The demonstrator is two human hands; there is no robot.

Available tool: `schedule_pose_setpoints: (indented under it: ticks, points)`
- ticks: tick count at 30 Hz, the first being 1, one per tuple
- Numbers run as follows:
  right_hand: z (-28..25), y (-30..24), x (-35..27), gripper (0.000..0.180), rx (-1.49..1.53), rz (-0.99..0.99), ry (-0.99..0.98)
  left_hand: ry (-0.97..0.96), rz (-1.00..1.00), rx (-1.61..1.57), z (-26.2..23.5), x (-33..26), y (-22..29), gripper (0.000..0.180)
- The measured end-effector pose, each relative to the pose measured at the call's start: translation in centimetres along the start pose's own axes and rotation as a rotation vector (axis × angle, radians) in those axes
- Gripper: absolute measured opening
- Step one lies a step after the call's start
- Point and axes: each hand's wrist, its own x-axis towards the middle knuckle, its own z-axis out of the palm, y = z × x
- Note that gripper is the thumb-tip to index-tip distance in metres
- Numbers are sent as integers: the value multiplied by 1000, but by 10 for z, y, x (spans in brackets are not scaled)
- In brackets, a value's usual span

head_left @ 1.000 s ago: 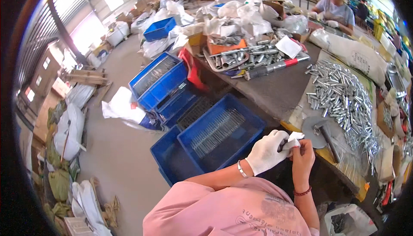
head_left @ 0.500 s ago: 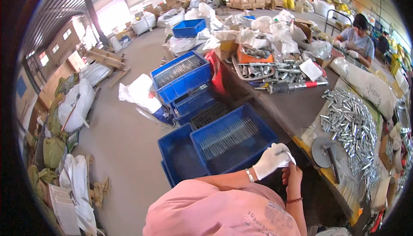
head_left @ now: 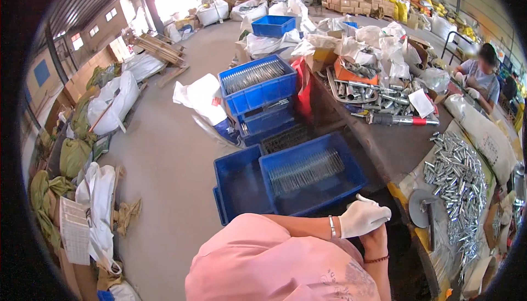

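Observation:
My left hand [head_left: 363, 218], in a white glove with a silver-coloured bracelet at the wrist, is closed over the front of my right hand [head_left: 374, 241]. Bare skin and a dark red beaded bracelet show at my right wrist, while its fingers are hidden behind the glove. What lies between the two hands cannot be made out. Just beyond them stands a blue bin [head_left: 351, 183] with a row of thin metal rods [head_left: 307, 170] in it. Another blue bin [head_left: 233, 185] sits against its left side.
Blue bins of metal parts [head_left: 258, 78] are stacked farther off. On the right, a workbench [head_left: 379, 141] carries loose metal tubes [head_left: 458, 174], a grey disc [head_left: 421, 207] and piled metal fittings [head_left: 379, 95]. White sacks [head_left: 118, 103] line the left. A co-worker [head_left: 483, 76] sits at far right.
The white material stretched between my hands no longer shows. My gloved left hand has moved down and right, over my right fingers. The whole scene has shifted rightward in the view.

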Motion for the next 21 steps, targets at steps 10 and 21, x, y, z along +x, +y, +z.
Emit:
schedule_pose_setpoints:
  ticks: [10, 21]
  points:
    - [33, -24, 56, 82, 14, 196, -281, 85, 24, 188, -6, 15, -7, 20]
    - [59, -41, 57, 77, -43, 69, -18, 88, 137, 51, -16, 17, 1, 17]
